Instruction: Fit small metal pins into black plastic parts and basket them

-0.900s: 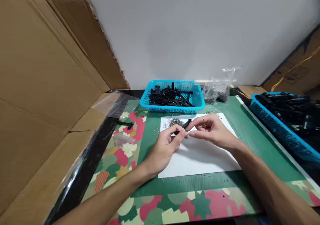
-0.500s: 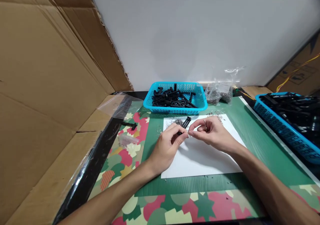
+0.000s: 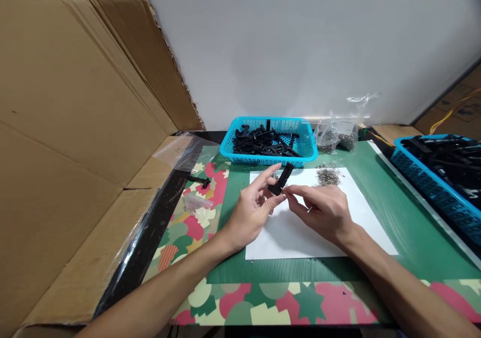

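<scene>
My left hand (image 3: 251, 212) grips a black plastic part (image 3: 282, 179) between thumb and fingers, its long end tilted up and to the right. My right hand (image 3: 323, 209) is closed in a pinch right beside the lower end of that part; what its fingertips hold is too small to make out. Under both hands lies a white sheet of paper (image 3: 300, 245). On the paper's far right is a pile of small metal pieces (image 3: 328, 175), and another small pile is partly hidden behind my left hand.
A blue basket (image 3: 268, 161) of black parts stands at the back, beside clear bags (image 3: 336, 136) of small pieces. Another blue basket (image 3: 436, 185) full of black parts is at the right. A loose black part (image 3: 200, 181) and a small plastic bag (image 3: 197, 203) lie left. Cardboard (image 3: 75, 127) walls the left side.
My left hand has turned the black part over, and its index finger is now raised along it. My right hand has rotated, its fingertips now pinching at the part's lower end. The view has shifted slightly.
</scene>
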Demonstrator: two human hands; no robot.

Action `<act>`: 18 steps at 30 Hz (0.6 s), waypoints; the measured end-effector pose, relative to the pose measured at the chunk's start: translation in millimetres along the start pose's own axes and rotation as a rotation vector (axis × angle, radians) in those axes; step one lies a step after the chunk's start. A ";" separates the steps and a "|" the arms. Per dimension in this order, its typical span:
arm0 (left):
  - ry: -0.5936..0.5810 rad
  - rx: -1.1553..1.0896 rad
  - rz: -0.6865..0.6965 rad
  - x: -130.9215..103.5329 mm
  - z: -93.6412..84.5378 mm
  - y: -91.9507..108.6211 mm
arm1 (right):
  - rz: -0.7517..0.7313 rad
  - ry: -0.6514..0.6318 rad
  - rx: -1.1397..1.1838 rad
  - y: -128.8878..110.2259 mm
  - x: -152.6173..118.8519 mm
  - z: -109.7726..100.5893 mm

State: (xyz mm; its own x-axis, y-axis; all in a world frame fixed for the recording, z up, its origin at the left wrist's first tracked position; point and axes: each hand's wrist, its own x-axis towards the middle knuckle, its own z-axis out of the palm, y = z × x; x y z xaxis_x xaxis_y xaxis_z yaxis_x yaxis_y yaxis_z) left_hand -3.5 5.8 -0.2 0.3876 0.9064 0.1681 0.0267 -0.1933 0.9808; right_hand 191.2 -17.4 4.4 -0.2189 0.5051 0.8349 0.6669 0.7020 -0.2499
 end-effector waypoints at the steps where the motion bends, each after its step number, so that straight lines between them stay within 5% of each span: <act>1: 0.000 0.000 -0.012 0.8 -0.8 1.3 | -0.020 0.000 0.000 0.1 -0.7 -0.2; 12: 0.047 0.088 -0.009 13.5 -19.7 7.0 | -0.057 -0.208 0.103 5.6 -14.4 -1.5; 18: 0.073 0.189 0.088 14.4 -23.8 6.7 | -0.165 -0.207 0.064 4.2 -10.7 -1.9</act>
State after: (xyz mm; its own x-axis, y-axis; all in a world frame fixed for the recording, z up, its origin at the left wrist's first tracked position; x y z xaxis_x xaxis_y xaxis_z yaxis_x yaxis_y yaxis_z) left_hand -19.7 26.5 11.2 0.3285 0.9063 0.2658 0.1702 -0.3336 0.9272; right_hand 197.6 -20.8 -4.7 -0.4663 0.4681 0.7507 0.5653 0.8104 -0.1542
